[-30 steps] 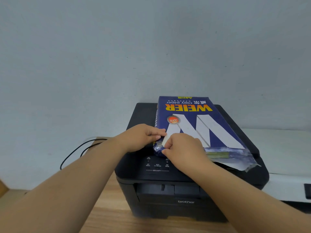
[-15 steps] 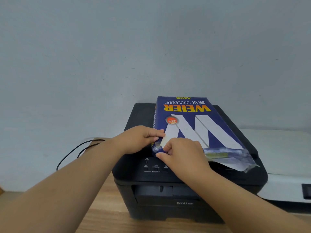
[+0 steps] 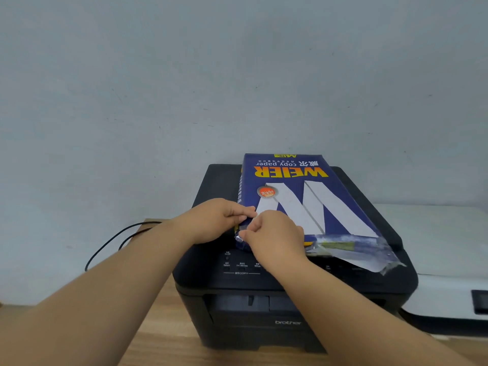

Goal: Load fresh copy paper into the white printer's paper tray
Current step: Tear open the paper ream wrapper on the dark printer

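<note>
A blue pack of copy paper (image 3: pixel 303 196) marked WEIER lies on top of a black printer (image 3: pixel 237 307). The pack's near end is torn open, and a loose flap of wrapper (image 3: pixel 369 257) hangs to the right. My left hand (image 3: pixel 219 220) pinches the wrapper at the pack's near left corner. My right hand (image 3: pixel 274 236) grips the same corner from the right, touching the left hand. The white printer (image 3: pixel 446 291) stands to the right of the black one, partly cut off by the frame edge.
Both printers stand on a wooden table (image 3: pixel 163 347) against a pale wall. A black cable (image 3: pixel 111 244) loops over the table's left back edge.
My two hands have closed in tighter on the pack's near left corner, and the wrapper there is more crumpled. The pack has stayed where it was.
</note>
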